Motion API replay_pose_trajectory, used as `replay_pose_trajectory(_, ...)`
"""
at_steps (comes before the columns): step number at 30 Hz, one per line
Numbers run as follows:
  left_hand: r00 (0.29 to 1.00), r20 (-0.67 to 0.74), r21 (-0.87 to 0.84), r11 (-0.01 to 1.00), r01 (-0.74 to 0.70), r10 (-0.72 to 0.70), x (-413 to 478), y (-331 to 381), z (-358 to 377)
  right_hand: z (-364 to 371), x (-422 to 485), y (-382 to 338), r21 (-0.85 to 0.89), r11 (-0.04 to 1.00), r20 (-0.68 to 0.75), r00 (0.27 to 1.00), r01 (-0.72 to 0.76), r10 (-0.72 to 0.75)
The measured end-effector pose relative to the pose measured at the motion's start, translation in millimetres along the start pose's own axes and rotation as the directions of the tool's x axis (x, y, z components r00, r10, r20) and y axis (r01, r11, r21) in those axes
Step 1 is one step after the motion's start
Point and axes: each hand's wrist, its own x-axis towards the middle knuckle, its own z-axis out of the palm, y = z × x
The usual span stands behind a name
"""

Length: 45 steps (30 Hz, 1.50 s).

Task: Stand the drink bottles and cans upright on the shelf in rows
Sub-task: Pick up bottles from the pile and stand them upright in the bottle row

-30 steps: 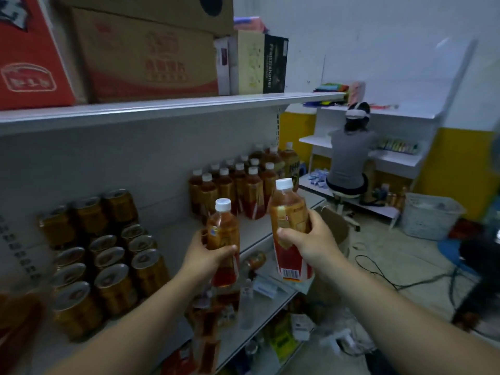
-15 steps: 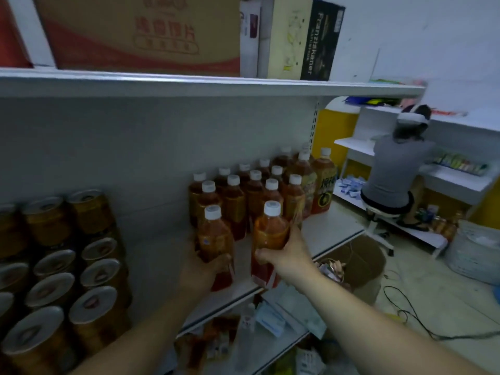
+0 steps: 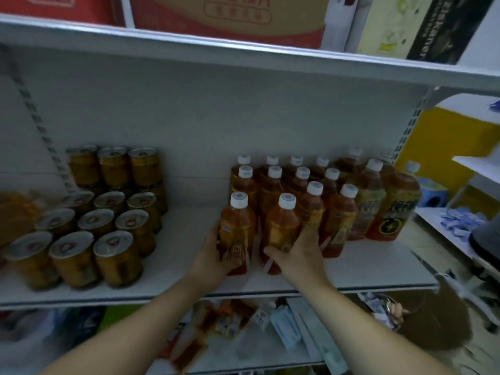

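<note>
Both bottles, carried in the air a second ago, now stand upright on the shelf (image 3: 173, 272) near its front edge. Toward the left end we see gold cans (image 3: 113, 234) with pull-tab lids in rows, labels too blurred to read. Our left hand (image 3: 213, 261) wraps the left bottle (image 3: 238, 234), fingers curled round its base. Our right hand (image 3: 300, 255) clasps the right bottle (image 3: 281, 228), thumb across its red label. White-capped tea bottles (image 3: 313, 190) stand behind them.
</note>
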Motion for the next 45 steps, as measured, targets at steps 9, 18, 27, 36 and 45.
replay_pose_trajectory(9, 0.921, -0.389, 0.086, 0.995, 0.051, -0.013, -16.4, 26.0, 51.2, -70.1, 34.2, -4.8, -0.217, 0.895, -0.072, 0.909, 0.389, -0.412)
replay_pose_trajectory(18, 0.825, -0.565, 0.065, 0.994, 0.089, -0.036, -3.8, 36.3, 108.0, -111.3, 120.5, -8.4, -0.686, 0.578, 0.354, 0.897, 0.442, -0.265)
replay_pose_trajectory(27, 0.828, -0.561, 0.046, 0.998, 0.043, -0.009, 28.8, 32.1, 110.5, -108.3, 121.2, -4.5, -0.699, 0.565, 0.344, 0.899, 0.438, -0.271)
replay_pose_trajectory(36, 0.85, -0.525, 0.179, 0.982, 0.057, 0.047, 27.0, 19.1, 113.7, -105.3, 121.8, -3.8, -0.709, 0.567, 0.311, 0.907, 0.42, -0.283)
replay_pose_trajectory(45, 0.838, -0.545, 0.176, 0.977, 0.118, -0.003, 35.9, 21.9, 115.9, -105.2, 121.4, -5.6, -0.705, 0.566, 0.324, 0.904, 0.427, -0.277)
